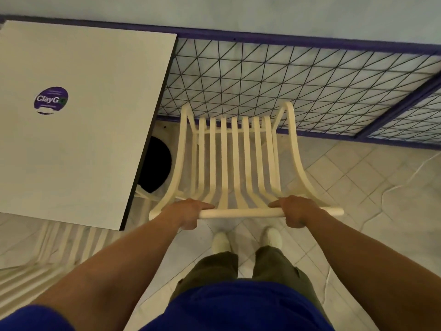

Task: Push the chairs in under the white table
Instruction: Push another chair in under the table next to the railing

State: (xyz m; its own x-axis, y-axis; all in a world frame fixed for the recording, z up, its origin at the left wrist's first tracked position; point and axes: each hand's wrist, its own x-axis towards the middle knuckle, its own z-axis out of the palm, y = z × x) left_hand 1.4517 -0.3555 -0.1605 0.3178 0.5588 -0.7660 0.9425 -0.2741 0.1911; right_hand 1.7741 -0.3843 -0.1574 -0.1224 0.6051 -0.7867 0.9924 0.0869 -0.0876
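Note:
A cream slatted chair stands on the tiled floor directly in front of me, to the right of the white table. Its seat is outside the table's right edge, facing a wire fence. My left hand grips the left part of the chair's top back rail. My right hand grips the same rail further right. The table top carries a round purple sticker. A second cream slatted chair sits partly under the table's near edge at the lower left.
A purple-framed wire mesh fence runs along the far side, close behind the chair's front. The table's black round base shows under its right edge. My white shoes stand on pale floor tiles behind the chair.

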